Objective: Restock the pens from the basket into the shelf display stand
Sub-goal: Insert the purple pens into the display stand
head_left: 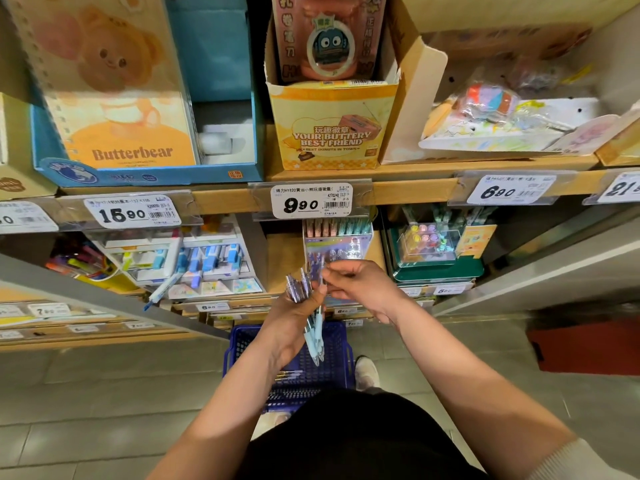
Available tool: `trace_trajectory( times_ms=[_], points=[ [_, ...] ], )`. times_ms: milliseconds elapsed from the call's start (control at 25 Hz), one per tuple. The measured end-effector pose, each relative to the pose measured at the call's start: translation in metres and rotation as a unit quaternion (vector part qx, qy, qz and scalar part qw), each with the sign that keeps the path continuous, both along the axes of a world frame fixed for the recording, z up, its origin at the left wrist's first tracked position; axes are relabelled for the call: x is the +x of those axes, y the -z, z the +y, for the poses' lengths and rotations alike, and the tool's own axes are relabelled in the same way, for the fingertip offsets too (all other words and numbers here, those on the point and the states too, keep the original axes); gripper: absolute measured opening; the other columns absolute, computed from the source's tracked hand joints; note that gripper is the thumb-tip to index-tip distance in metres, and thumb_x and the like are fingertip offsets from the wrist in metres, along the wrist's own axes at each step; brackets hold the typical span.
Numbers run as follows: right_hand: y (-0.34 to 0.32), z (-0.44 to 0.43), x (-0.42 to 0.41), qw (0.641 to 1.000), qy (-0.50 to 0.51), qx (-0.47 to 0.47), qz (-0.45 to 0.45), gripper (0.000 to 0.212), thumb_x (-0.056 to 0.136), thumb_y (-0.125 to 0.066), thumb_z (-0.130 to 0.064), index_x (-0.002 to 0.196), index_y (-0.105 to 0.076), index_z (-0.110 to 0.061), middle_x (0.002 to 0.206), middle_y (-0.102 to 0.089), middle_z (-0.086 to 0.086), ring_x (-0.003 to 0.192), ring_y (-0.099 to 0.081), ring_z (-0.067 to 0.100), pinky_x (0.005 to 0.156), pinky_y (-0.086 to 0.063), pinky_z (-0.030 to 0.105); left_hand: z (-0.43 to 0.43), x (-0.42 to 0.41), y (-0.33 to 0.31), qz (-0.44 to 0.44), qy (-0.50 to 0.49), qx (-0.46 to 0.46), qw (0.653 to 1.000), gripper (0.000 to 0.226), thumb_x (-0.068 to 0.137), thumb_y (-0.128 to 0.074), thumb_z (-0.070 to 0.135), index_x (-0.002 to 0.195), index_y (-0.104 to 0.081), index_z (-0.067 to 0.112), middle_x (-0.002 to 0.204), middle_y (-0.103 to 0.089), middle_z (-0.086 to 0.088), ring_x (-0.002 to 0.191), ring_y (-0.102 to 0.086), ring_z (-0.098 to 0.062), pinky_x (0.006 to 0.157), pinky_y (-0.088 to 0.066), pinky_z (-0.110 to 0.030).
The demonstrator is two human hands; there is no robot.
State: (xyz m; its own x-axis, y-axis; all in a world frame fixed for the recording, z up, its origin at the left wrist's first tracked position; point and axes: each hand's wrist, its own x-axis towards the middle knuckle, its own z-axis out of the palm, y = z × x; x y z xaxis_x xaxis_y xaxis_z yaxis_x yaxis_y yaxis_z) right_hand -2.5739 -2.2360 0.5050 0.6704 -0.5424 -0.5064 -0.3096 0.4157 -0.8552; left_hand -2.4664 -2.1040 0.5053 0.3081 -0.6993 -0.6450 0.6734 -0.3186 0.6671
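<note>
Lower centre: blue basket (pixel 242 344) on the floor, loose pens (pixel 289 374) inside. Above it, left hand (pixel 294 317) grips a bundle of pens (pixel 313 327), tips down. Right hand (pixel 360 285) pinches the top of one pen in the bundle. Beyond, mid-frame: display stand (pixel 337 242) on the shelf.

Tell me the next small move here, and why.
Probably lift the one pen the right hand pinches clear of the bundle of purple-capped, blue-gripped pens gripped in the left hand, then drop it into the purple-printed display stand just behind. The pinch sits at that pen's top, and the stand lies right beyond the fingers.
</note>
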Motion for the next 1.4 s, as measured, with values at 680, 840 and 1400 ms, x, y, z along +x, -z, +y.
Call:
trace_trajectory(
  times_ms=[680, 840, 1400],
  points=[
    [0.050, -0.015, -0.008, 0.896, 0.087, -0.413, 0.135, 0.019, 0.092, -0.073, -0.019, 0.110, -0.073, -0.011, 0.094, -0.074, -0.005, 0.085, -0.068, 0.003, 0.084, -0.055, 0.017, 0.011, 0.004, 0.002, 0.063, -0.074, 0.016, 0.995, 0.023, 0.096, -0.058, -0.006, 0.119, -0.059, -0.011, 0.112, -0.068, -0.024, 0.096, -0.072, -0.031, 0.077, -0.063, -0.031],
    [0.060, -0.011, -0.004, 0.879, 0.028, -0.452, 0.149, 0.012, 0.093, -0.071, -0.016, 0.104, -0.075, -0.015, 0.090, -0.072, -0.010, 0.079, -0.067, 0.003, 0.079, -0.051, 0.014, 0.012, 0.003, -0.001, 0.071, -0.083, 0.010, 0.994, 0.007, 0.095, -0.060, -0.005, 0.101, -0.064, -0.004, 0.102, -0.072, -0.023, 0.091, -0.076, -0.032, 0.074, -0.063, -0.033],
    [0.069, -0.007, 0.003, 0.882, -0.084, -0.361, 0.291, 0.015, 0.096, -0.068, -0.032, 0.095, -0.074, -0.019, 0.084, -0.073, -0.002, 0.072, -0.069, 0.012, 0.072, -0.059, 0.029, 0.013, 0.004, 0.007, 0.072, -0.069, 0.007, 0.995, 0.024, 0.081, -0.072, 0.007, 0.103, -0.065, 0.004, 0.094, -0.076, -0.017, 0.090, -0.076, -0.032, 0.076, -0.062, -0.035]
  ],
)
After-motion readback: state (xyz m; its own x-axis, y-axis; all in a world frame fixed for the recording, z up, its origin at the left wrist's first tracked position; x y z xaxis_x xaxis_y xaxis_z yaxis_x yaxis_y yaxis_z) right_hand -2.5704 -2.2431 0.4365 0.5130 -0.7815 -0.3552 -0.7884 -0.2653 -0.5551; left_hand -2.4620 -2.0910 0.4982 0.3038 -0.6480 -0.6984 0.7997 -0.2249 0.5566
